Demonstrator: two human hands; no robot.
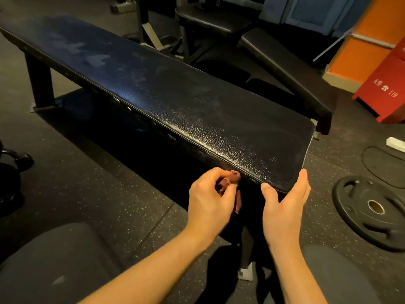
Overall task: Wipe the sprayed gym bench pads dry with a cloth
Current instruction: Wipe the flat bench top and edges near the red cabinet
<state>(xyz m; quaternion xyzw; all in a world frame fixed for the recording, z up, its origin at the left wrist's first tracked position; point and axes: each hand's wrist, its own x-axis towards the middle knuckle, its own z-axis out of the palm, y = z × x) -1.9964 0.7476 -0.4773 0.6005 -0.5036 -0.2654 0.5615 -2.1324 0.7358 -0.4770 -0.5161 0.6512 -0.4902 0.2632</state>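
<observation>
Fingers [208, 175] of the left hand [210, 200] curl around a bunched reddish-brown cloth [233, 177], held at the long side edge of the black bench pad [175, 106]. The right hand [285, 207], its fingers straight, brackets the pad's near corner.

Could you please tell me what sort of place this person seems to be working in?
Most likely a gym: a long flat padded bench, a weight plate on the speckled floor, and an inclined bench behind.

Dim gym — speckled rubber floor [109, 194], weight plate [372, 207], red cabinet [385, 84], orange wall [372, 29]
</observation>
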